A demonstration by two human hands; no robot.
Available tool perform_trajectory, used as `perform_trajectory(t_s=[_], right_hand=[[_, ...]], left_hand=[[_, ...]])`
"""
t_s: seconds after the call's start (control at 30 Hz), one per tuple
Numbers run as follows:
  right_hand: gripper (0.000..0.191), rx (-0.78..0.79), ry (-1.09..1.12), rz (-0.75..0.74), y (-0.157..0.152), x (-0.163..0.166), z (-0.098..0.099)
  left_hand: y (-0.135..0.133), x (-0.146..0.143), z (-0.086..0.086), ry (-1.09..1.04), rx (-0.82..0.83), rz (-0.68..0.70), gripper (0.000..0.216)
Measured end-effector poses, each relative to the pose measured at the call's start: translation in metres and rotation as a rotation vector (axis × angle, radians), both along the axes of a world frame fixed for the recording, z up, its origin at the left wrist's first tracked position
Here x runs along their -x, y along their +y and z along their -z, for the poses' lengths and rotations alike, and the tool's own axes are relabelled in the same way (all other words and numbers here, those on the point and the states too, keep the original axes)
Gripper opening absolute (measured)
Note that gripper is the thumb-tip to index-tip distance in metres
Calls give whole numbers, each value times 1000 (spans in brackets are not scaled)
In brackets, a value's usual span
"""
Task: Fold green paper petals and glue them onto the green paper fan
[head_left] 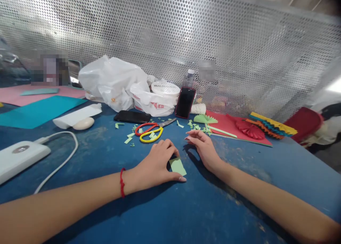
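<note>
A small light-green piece of paper point(178, 166) lies on the blue table between the thumb and fingers of my left hand point(153, 165), which grips it by its edges. My right hand point(204, 148) hovers to the right of the paper, apart from it, with fingers loosely bent and nothing visible in them. Beyond my hands lie scissors point(151, 132) with one red and one yellow handle, their blades pointing right. Green paper scraps point(128, 140) are scattered around the scissors, and a green pleated paper fan point(205, 119) rests behind my right hand.
Along the back are white plastic bags point(114, 82), a black phone point(132, 116), an upright phone point(185, 102) and a bottle point(189, 78). Red paper point(222, 122) with folded fans point(250, 129) lies right. Blue paper point(39, 110) and a white power bank point(23, 158) with its cable lie left.
</note>
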State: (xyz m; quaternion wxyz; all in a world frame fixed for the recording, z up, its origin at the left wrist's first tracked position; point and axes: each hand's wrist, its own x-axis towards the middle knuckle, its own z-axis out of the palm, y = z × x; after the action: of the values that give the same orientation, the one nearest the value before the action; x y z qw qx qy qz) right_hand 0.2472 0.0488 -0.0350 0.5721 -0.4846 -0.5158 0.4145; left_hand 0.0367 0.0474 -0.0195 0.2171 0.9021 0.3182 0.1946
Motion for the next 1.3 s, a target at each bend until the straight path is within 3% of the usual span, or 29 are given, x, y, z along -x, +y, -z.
perform_trajectory(t_s=[0.23,0.37,0.67,0.9,1.13,1.3], right_hand=[[19,-3,-76,-83,-7,4,-6],[19,-26,-178,-189,-12,7,-12],[22,-169,-408,-296,-26,11,-20],[26,-93,-487,-427,-24,11,-18],[34,-9,-330,-391,-20,8,-15],[34,-4,-305,-408,-17,8,-13]], left_hand=[[6,-1,0,-133,107,111,29],[8,-1,-1,-277,262,84,13],[10,-4,0,-492,567,-109,34],[9,-3,2,-519,537,-84,38],[20,-6,2,-636,738,-90,34],[24,-6,4,-670,764,-84,26]])
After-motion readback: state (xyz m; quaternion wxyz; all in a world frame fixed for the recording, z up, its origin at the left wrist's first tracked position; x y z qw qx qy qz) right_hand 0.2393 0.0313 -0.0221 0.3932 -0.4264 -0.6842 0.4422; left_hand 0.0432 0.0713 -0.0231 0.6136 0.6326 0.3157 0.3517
